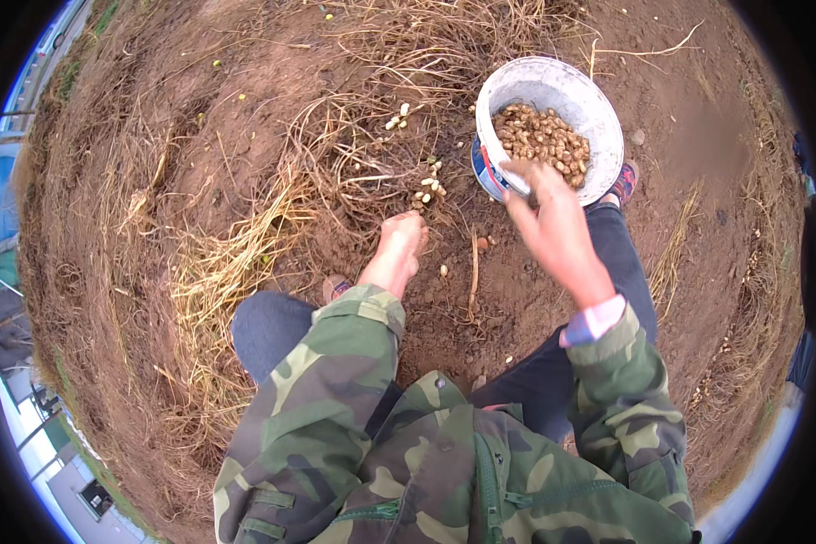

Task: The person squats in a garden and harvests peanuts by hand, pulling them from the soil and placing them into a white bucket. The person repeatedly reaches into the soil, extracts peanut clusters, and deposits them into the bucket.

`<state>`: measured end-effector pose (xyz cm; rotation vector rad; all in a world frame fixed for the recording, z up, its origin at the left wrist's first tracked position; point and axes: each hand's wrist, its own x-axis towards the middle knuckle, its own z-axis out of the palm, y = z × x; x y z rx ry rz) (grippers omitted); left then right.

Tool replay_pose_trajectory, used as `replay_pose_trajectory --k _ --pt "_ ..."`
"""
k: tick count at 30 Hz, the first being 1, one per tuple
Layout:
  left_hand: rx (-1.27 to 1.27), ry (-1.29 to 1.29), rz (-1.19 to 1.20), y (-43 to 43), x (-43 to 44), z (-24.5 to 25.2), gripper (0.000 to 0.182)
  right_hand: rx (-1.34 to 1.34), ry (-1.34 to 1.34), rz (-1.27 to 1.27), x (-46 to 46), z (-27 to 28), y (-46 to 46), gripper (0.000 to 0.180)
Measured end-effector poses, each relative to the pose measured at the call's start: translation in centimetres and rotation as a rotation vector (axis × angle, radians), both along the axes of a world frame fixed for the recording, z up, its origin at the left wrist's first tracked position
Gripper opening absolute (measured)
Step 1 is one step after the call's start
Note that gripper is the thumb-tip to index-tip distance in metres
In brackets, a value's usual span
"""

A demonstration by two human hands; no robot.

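My left hand (398,248) is closed at the near edge of a tangle of dried peanut plants (343,153) and appears to grip them. Just beyond its knuckles sits a cluster of pale peanut pods (430,190). My right hand (551,221), blurred, hangs over the near rim of a white plastic bucket (602,129), fingers apart, with no object visible in it. Soil-brown peanuts (540,139) cover the bucket's bottom. The bucket stands upright on the soil, its blue label and a red handle grip (486,163) facing left.
Golden dry stalks (224,265) are heaped beside my left knee (268,330). More peanut vines (442,41) lie beyond. A loose pod (443,270) and a dry stem (474,275) rest on bare soil between my legs. My right shoe (627,180) is beside the bucket.
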<state>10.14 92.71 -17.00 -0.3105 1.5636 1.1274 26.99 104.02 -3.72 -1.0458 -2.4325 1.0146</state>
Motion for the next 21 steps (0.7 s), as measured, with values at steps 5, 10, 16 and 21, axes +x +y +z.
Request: replay_pose_trajectory --k 5,10,16,21 --pt "-0.265 0.618 -0.122 5.4 -0.4 -8.3 0.104 -0.153 0.002 0.014 0.7 0.3 -0.5 0.027" --pt "-0.544 0.659 -0.227 8.4 -2.0 -10.5 0.096 -0.243 0.034 0.035 0.3 0.3 0.3 0.026" --pt "-0.18 0.431 -0.041 5.9 -4.0 -6.8 0.031 -0.199 0.028 0.061 0.7 -1.2 -0.1 0.021" --pt "0.065 0.554 -0.027 1.6 -6.6 1.1 0.029 -0.186 -0.009 0.095 1.1 -2.2 -1.2 0.018"
